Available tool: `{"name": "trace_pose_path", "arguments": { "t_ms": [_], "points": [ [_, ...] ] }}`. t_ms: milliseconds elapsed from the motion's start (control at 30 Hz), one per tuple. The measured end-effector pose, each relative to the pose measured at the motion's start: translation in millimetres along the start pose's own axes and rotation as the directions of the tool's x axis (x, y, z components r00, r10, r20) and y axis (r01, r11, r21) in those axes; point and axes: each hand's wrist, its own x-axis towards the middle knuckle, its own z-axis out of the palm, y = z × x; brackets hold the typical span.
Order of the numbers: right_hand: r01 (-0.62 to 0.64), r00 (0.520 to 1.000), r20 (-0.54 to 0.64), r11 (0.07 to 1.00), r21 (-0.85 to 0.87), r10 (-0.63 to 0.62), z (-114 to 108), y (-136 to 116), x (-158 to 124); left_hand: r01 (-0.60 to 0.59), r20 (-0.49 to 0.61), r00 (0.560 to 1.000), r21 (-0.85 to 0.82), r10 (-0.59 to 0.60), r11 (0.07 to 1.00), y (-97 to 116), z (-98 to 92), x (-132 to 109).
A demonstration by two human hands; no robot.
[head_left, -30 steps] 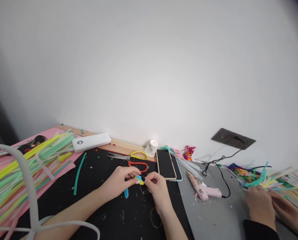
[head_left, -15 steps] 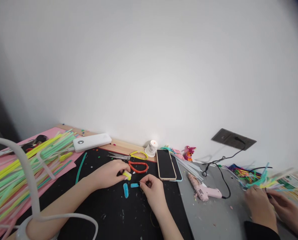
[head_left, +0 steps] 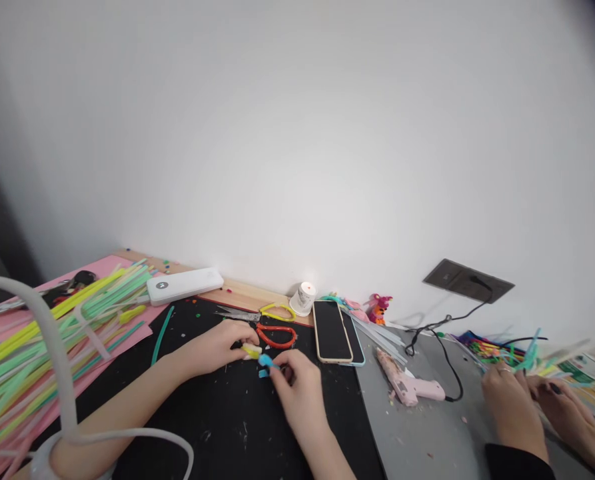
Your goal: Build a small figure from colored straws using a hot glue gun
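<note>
My left hand (head_left: 230, 343) pinches a short yellow pipe-cleaner piece (head_left: 250, 352) above the black mat (head_left: 212, 420). Close to its right end, my right hand (head_left: 300, 380) has finger and thumb closed on a bent blue pipe-cleaner piece (head_left: 265, 361). The blue and yellow pieces meet or nearly meet; I cannot tell whether they touch. Another short blue piece (head_left: 264, 374) shows just below, partly behind my right fingers. Scissors with yellow and red handles (head_left: 276, 335) lie just beyond my hands.
Left are bundled pipe cleaners (head_left: 112, 293) and a white device (head_left: 184, 285). A paper cup (head_left: 303, 298) and phone (head_left: 332, 331) stand and lie behind. Right are a pink glue gun (head_left: 410, 385), its cord and another person's hands (head_left: 514, 407). A white cable (head_left: 60, 347) crosses the left foreground.
My right hand has moved left and picked up one blue piece from the mat, bringing it to the yellow one. My left hand has stayed nearly in place.
</note>
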Motion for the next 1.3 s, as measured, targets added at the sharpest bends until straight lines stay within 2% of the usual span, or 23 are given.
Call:
{"name": "trace_pose_path", "arguments": {
  "t_ms": [67, 133, 300, 467, 533, 633, 700, 800, 867, 933, 1033, 1133, 1200, 1300],
  "points": [
    [-0.031, 0.996, -0.078, 0.999, 0.043, 0.034, -6.0, 6.7, 2.8, -0.022, 0.027, 0.999, 0.003, 0.022, 1.000, 0.1, 3.8, 0.4],
    [0.008, 0.994, -0.105, 0.998, 0.065, -0.001, -8.3, 10.6, 4.1, -0.022, 0.046, 0.999, -0.016, 0.023, 1.000, 1.8, 10.3, -0.1],
    [0.122, 0.990, -0.087, 0.987, 0.109, -0.113, -5.6, 7.7, 4.5, -0.024, 0.025, 0.999, -0.141, 0.028, 0.990, 10.3, 26.5, -2.6],
    [0.210, 0.977, -0.051, 0.964, 0.161, -0.205, -9.8, 1.4, 6.9, -0.023, -0.027, 0.999, -0.209, 0.018, 0.978, 16.1, 26.7, -1.8],
    [0.214, 0.976, -0.064, 0.965, 0.150, -0.206, -11.4, 2.7, 7.4, -0.009, -0.028, 1.000, -0.245, 0.002, 0.969, 15.0, 25.4, -0.7],
    [0.147, 0.980, -0.149, 0.985, 0.095, -0.132, -11.7, 10.1, 7.2, 0.031, -0.050, 0.998, -0.276, -0.046, 0.961, 7.8, 23.8, 1.6],
    [0.075, 0.980, -0.190, 0.996, 0.052, -0.064, -10.8, 15.3, 7.2, 0.060, -0.126, 0.988, -0.254, -0.094, 0.965, 0.5, 22.3, 3.6],
    [0.050, 0.993, -0.105, 0.998, 0.026, -0.047, -9.2, 17.5, 7.5, 0.084, -0.244, 0.958, -0.265, -0.151, 0.961, -9.5, 20.2, 6.9],
    [0.076, 0.997, -0.017, 0.996, 0.039, -0.075, -8.8, 15.4, 7.9, 0.088, -0.271, 0.946, -0.317, -0.179, 0.944, -12.8, 19.8, 8.3],
    [0.075, 0.997, -0.010, 0.996, 0.055, -0.075, -9.2, 13.1, 8.3, 0.082, -0.225, 0.957, -0.400, -0.185, 0.913, -12.1, 20.2, 8.3],
    [0.004, 0.998, -0.055, 0.993, 0.118, 0.003, -9.9, 12.6, 8.6, 0.094, -0.054, 0.988, -0.515, -0.142, 0.852, -4.6, 22.7, 6.1],
    [-0.111, 0.993, 0.069, 0.928, 0.355, 0.093, -7.9, 13.7, 8.6, 0.129, 0.070, 0.992, -0.577, -0.108, 0.806, 4.5, 27.9, 3.8],
    [-0.190, 0.981, 0.137, 0.842, 0.504, 0.139, -5.7, 13.0, 8.6, 0.132, 0.063, 0.991, -0.608, -0.118, 0.783, 8.1, 33.1, 3.5],
    [-0.235, 0.971, 0.114, 0.766, 0.599, 0.209, -3.4, 10.4, 9.3, 0.131, -0.015, 0.982, -0.669, -0.189, 0.731, 10.5, 40.1, 4.3]
  ]
}}
